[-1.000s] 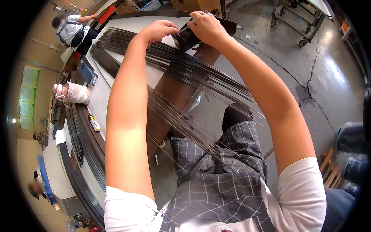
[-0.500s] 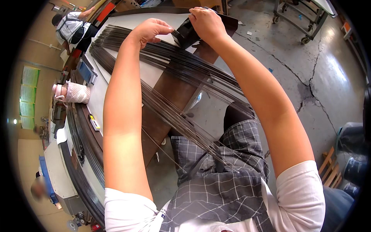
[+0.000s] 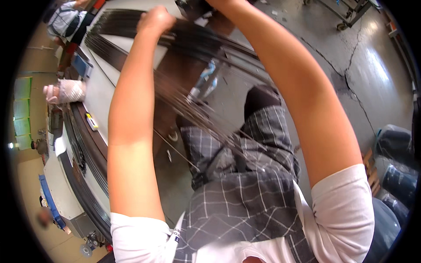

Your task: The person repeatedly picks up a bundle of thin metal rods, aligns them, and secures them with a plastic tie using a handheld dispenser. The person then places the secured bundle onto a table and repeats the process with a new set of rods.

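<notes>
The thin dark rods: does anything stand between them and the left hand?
Nothing visible stands between the left hand and the thin dark rods; the hand appears over them, but blur hides whether it touches.

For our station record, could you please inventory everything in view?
flat table: one, white, left
thin metal rods: many, dark grey, across table
boxlike object: one, black, top centre
sleeved bottle: one, pink and white, left
slim tool: one, yellow and white, left
flat object: one, blue, upper left
sheets: several, green, far left
metal cart: one, grey, upper right
wrapped bundles: several, dark, right edge
co-workers: two, one in white, left
plaid apron: one, grey, worn
left grip: one, bare, near rods
right grip: one, bare, top edge
</notes>
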### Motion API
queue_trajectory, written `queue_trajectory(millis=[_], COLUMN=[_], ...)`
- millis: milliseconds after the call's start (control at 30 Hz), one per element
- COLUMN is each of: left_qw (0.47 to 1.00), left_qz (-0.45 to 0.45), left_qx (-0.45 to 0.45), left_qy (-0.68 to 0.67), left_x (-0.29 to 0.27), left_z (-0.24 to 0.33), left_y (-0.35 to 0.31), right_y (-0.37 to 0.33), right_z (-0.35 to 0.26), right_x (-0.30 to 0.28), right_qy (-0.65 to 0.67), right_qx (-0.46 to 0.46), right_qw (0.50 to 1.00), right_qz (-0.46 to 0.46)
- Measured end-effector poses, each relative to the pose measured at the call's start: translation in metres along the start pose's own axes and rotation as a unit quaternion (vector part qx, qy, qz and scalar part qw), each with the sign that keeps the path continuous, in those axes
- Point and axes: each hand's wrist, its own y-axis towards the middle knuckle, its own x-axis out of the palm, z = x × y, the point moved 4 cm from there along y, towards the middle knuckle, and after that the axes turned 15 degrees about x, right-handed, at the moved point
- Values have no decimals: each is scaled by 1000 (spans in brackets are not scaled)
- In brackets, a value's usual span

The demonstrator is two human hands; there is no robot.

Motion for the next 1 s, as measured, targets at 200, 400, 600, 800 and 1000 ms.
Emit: queue_trajectory(millis=[200, 400, 600, 800, 1000], left_qw=[886, 724, 687, 649, 583], left_qz=[311, 152, 128, 73, -62], left_qx=[71, 1, -67, -71, -94], left_qy=[-337, -673, -712, -754, -805], left_x=[-38, -24, 12, 21, 27], left_z=[17, 46, 69, 99, 134], left_y=[-84, -221, -261, -279, -289], right_y=[5, -126, -171, -175, -177], right_z=[-20, -65, -35, -39, -41], right_x=[-44, -135, -126, -129, -131], right_qy=[66, 119, 133, 203, 285], right_qx=[-4, 14, 158, 199, 251], right_qw=[995, 802, 726, 674, 626], right_qz=[-80, -585, -656, -682, -681])
